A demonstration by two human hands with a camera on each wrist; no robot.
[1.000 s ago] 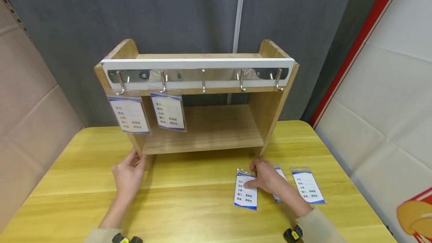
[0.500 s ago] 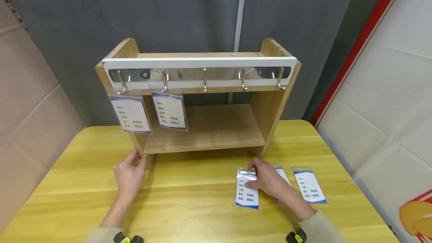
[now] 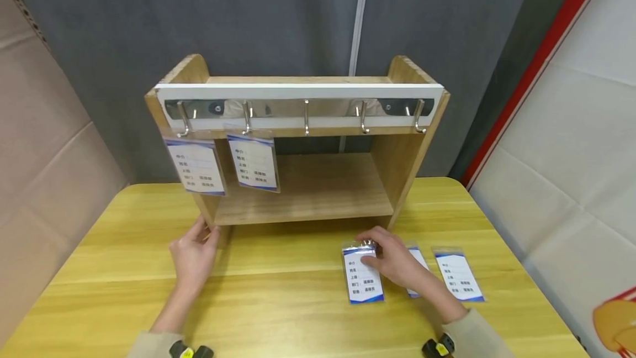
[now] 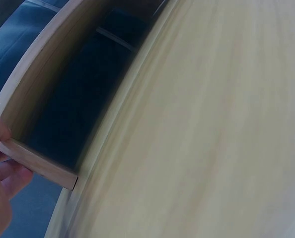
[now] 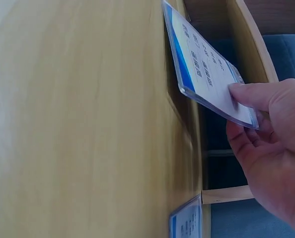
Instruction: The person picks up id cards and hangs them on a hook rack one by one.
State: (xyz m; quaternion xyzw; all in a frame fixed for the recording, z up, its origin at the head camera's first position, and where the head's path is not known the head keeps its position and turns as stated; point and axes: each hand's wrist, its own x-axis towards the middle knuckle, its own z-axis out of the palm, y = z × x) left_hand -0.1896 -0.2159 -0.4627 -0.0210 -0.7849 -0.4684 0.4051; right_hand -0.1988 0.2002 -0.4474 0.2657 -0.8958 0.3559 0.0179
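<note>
In the head view, a wooden shelf (image 3: 323, 184) stands on the table (image 3: 278, 303), with five metal hooks (image 3: 306, 117) along its white front strip. One hanging card (image 3: 199, 167) is at the leftmost hook, and another hanging card (image 3: 254, 162) is at the hook beside it. The left hand (image 3: 192, 258) is at the shelf's lower left corner. The right hand (image 3: 397, 258) has its thumb on the printed face of the held card (image 3: 362, 278), in front of the shelf's right end. To the right of that hand are two more on the table: a half-covered card (image 3: 416, 261) (the hand and forearm hide part of it) and the rightmost card (image 3: 458, 278), in full sight.

The left wrist view shows what the head view leaves unclear: the left hand pinches the shelf's wooden edge, thumb on one side and fingers curled behind. None of the cards show from here.

The right wrist view gives the right hand's grip from the side: thumb on the printed face, bent fingers underneath, the held card pinched near its top end. The card is tilted, with a dark shadow on the table beneath it. Near the bottom edge, part of a lower card (image 5: 186, 220) shows (which of the other two, I cannot tell).
</note>
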